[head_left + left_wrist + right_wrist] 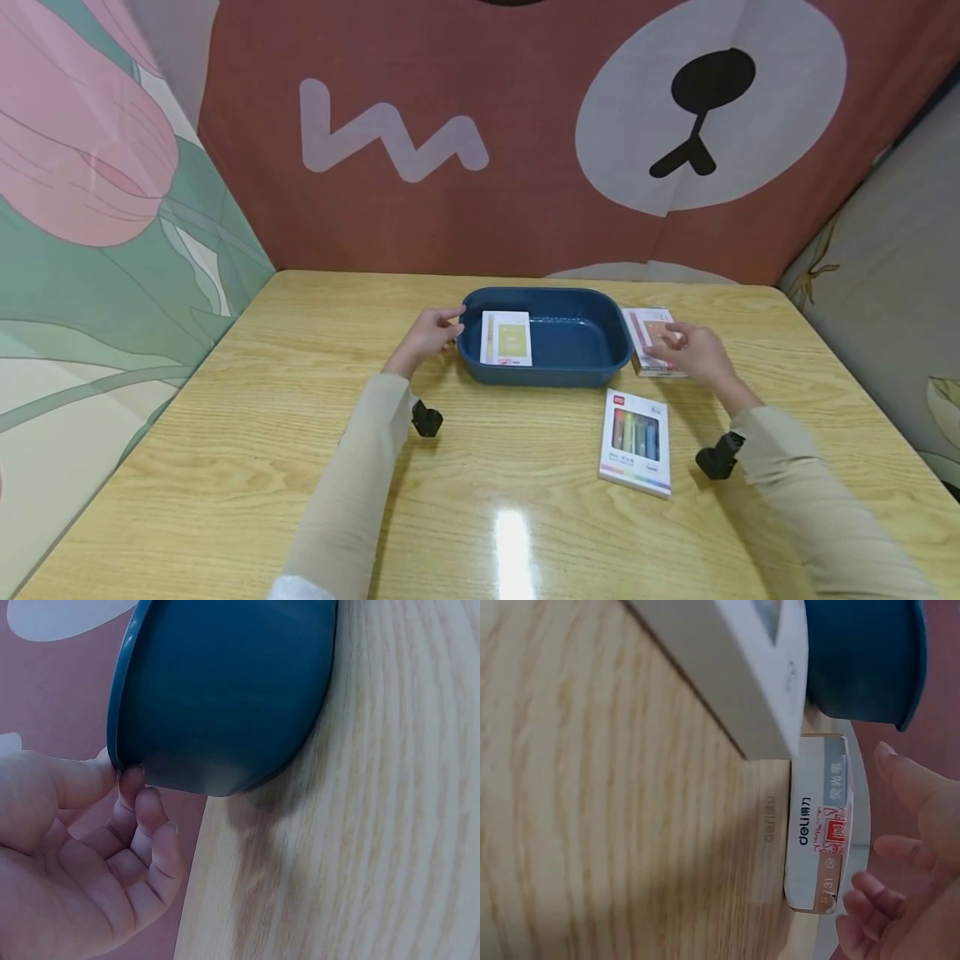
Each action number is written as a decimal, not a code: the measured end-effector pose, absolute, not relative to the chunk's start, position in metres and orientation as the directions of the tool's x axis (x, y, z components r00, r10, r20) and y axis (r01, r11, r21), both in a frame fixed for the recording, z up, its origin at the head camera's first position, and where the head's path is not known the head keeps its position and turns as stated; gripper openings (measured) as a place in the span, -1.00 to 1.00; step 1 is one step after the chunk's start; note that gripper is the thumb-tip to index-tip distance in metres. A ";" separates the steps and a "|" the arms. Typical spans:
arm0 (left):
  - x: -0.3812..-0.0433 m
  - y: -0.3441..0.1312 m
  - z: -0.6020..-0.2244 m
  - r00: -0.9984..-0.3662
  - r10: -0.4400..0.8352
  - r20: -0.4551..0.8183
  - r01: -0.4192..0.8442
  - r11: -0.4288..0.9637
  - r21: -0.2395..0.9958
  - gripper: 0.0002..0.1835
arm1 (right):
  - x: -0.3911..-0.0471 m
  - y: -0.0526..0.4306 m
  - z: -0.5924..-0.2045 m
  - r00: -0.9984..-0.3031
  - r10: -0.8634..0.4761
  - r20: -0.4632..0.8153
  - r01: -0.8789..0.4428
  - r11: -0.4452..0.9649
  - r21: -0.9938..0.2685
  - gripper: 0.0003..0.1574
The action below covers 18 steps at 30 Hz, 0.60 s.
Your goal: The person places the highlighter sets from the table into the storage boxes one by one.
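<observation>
A blue rectangular basin (pixel 577 337) sits toward the back of the table. My left hand (pixel 432 335) pinches its left rim between thumb and forefinger, as the left wrist view shows on the basin wall (pixel 225 690). Inside, at the left end, lies a white box with a yellow-green panel (pixel 507 340). My right hand (pixel 697 354) hovers with loosely bent fingers by a white deli highlighter box (pixel 639 329), just right of the basin. In the right wrist view, a gap shows between the fingers and that highlighter box (pixel 817 825).
A white box of colored pens (pixel 634 442) with a window lies in front of the basin's right end. Decorated cloth walls (pixel 450 217) stand behind and beside the wooden table (pixel 262 400). Black wrist cameras (pixel 426 418) are strapped under both sleeves.
</observation>
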<state>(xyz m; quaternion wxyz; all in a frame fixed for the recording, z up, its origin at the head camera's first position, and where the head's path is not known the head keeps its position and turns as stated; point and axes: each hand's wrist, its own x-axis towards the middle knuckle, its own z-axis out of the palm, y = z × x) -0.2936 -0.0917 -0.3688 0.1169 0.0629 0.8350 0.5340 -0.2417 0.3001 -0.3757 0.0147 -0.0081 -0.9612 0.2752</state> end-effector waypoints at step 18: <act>-0.295 -0.092 -0.370 -0.964 0.227 -0.142 -0.033 0.427 0.904 -0.56 | -0.243 0.292 -0.383 -0.986 0.121 -0.111 0.155 0.910 -0.385 0.14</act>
